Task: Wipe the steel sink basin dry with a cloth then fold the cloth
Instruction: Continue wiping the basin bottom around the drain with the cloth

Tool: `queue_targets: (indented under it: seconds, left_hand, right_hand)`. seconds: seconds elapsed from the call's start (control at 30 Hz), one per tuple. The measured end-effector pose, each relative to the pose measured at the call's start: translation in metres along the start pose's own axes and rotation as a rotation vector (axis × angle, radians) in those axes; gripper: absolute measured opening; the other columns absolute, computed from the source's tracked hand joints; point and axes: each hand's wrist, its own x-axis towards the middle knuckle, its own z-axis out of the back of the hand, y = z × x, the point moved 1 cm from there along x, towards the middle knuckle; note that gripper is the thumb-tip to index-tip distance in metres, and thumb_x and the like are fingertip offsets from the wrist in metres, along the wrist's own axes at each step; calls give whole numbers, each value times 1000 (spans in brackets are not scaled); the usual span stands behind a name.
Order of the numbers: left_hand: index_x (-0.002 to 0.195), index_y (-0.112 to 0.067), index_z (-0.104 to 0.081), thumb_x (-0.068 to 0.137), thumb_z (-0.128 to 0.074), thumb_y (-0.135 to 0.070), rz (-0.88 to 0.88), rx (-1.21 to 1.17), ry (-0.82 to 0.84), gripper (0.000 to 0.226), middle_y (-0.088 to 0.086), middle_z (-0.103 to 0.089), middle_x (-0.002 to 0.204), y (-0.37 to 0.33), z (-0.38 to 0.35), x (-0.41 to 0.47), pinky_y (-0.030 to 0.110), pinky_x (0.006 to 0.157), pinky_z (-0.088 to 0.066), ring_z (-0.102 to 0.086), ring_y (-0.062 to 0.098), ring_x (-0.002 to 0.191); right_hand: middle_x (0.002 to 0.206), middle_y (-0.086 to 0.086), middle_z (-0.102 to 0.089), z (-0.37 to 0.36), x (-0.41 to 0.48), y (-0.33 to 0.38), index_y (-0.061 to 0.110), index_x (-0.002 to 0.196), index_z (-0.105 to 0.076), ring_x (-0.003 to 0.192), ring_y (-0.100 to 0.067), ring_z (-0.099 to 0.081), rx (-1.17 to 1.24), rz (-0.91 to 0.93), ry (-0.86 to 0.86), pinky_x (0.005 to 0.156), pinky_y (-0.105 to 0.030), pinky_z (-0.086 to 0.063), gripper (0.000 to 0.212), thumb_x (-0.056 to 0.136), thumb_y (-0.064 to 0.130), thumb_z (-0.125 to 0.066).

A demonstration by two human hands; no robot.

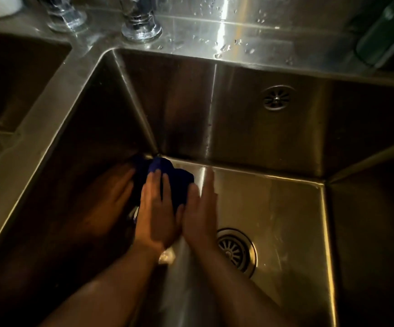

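Now the dark blue cloth (167,177) is pressed flat-fingered by the left hand (156,215) into the far-left corner of the steel basin (281,204). The right hand (200,208) is laid straight-fingered alongside; the cloth's edge is perhaps touched.

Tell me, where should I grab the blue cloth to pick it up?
Pinch the cloth by its bunched right edge, coming from the right across the floor of the sink. The cloth sits in the far-left corner, so walls block its left and back, and the left hand lies flat on its near part. The right hand rests beside that free edge.
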Motion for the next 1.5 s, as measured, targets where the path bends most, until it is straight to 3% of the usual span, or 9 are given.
queue_targets:
  seconds: [0.17,0.5,0.67,1.0,1.1,1.2,1.3,1.4,1.5]
  left_hand:
    - [152,-17,1,89,-35,-62,-102,86,102,85,18,7,159,-8,-11,47,54,115,3,13,33,146]
    - [147,-15,-28,89,-46,-53,-26,-48,40,72,21,-6,158,-25,-17,66,56,115,2,4,35,146]
    - [146,-17,-30,88,-45,-54,-40,-15,10,71,21,-7,157,-23,-19,62,59,114,3,5,35,146]
    - [144,-34,23,84,-27,-72,-113,66,321,86,13,38,149,-7,-19,-14,58,109,16,43,31,132]
    - [145,-32,18,82,-33,-72,-158,29,384,90,21,26,152,0,-15,-58,58,108,17,41,33,134]
    - [152,-17,-6,73,-37,-73,-266,72,324,101,26,3,156,8,-11,-105,56,108,-4,14,38,144]
    - [152,-19,-3,61,-41,-73,-440,98,260,112,23,10,157,20,-18,-157,54,107,-7,8,40,145]
    - [152,-21,-4,85,-35,-56,-527,166,109,82,21,8,158,26,-20,-193,54,110,-8,6,39,146]
    - [144,-24,-30,102,-15,-20,-532,255,32,45,24,-1,157,24,-14,-207,53,108,-17,-3,41,145]
  right_hand:
    - [152,-9,-30,99,-34,-74,18,143,-17,141,-32,-30,-192,34,-253,117,-28,-24,52,97,15,-43]
    - [146,-31,-35,143,-57,-149,0,143,-37,127,-52,-41,-673,-122,-377,99,-61,-39,64,91,38,-34]
    - [150,-33,-25,129,-61,-167,6,144,-38,139,-50,-23,-1136,-104,-262,109,-59,-22,61,99,44,-25]
    - [144,-35,-35,130,-58,-169,4,139,-45,132,-50,-36,-1067,-33,-379,106,-60,-28,61,95,45,-35]
    - [144,-35,-35,132,-61,-166,4,140,-44,132,-49,-36,-1070,-20,-369,105,-59,-29,62,95,45,-35]
    - [146,-34,-32,131,-62,-163,4,142,-42,134,-49,-33,-1056,-38,-356,106,-59,-27,64,95,48,-33]
    - [148,-33,-29,129,-61,-165,6,144,-39,136,-48,-29,-1023,-63,-347,107,-60,-24,67,94,50,-30]
    - [150,-32,-27,128,-61,-171,8,146,-35,138,-46,-26,-1030,-66,-356,108,-60,-23,67,95,51,-29]
    - [152,-30,-22,126,-62,-174,10,148,-31,140,-45,-23,-1028,-69,-361,109,-59,-21,68,95,52,-28]
